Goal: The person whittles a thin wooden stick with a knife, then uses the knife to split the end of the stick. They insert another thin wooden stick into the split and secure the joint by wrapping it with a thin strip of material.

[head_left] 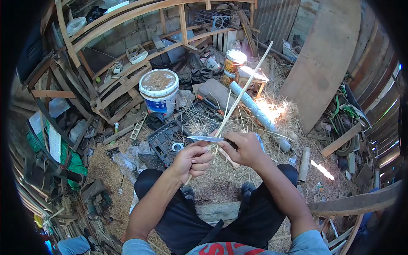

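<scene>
A knife (205,138) with a pale blade points left across a long, thin bamboo strip (241,94). My right hand (243,147) is closed round the knife's handle, most of which the fingers hide. My left hand (194,159) grips the strip just below the blade, and the strip's lower end shows under that hand. The strip slants up and to the right, away from me. Other thin strips fan out beyond the hands, over shavings on the ground.
A white bucket (159,91) stands beyond my hands at the left. An open black tool case (168,140) lies nearer. To the right are a blue-grey pipe (255,106), a paint can (234,61) and a large leaning board (323,63). Wooden shelving (127,25) lines the back.
</scene>
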Demonstrator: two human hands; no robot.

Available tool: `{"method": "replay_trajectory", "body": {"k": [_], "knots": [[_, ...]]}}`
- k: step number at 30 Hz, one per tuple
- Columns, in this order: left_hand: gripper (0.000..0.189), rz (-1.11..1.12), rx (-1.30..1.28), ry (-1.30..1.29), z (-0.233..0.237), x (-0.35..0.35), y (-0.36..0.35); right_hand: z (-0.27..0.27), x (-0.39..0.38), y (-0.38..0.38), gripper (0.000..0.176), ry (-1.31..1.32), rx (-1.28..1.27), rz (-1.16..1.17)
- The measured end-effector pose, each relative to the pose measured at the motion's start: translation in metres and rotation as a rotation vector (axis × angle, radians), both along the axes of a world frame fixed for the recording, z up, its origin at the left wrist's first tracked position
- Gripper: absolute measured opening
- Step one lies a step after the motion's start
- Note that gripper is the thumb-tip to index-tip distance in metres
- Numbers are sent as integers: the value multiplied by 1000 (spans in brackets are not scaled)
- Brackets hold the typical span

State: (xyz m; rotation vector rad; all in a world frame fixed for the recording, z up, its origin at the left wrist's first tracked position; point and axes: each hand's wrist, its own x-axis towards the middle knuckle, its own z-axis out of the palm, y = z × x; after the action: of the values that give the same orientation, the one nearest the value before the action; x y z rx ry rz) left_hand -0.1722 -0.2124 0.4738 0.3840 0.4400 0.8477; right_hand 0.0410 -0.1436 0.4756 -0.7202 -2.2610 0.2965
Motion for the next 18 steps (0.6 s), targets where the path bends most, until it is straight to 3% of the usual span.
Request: {"method": "replay_trajectory", "body": {"k": [5, 9, 12, 14, 18], "knots": [[55, -18, 5, -1, 1, 4, -4, -6, 1, -2, 23, -31, 32, 49], [57, 15, 23, 42, 4, 0, -7, -5, 10, 11, 22, 42, 105, -87], [59, -11, 87, 101, 7, 0, -15, -3, 34, 39, 23, 55, 15, -394], [61, -67, 76, 164, 3, -2, -21, -3, 61, 64, 23, 254, -140, -584], [61, -155, 23, 229, -3, -9, -30, 1, 119, 105, 40, 386, -183, -844]]}}
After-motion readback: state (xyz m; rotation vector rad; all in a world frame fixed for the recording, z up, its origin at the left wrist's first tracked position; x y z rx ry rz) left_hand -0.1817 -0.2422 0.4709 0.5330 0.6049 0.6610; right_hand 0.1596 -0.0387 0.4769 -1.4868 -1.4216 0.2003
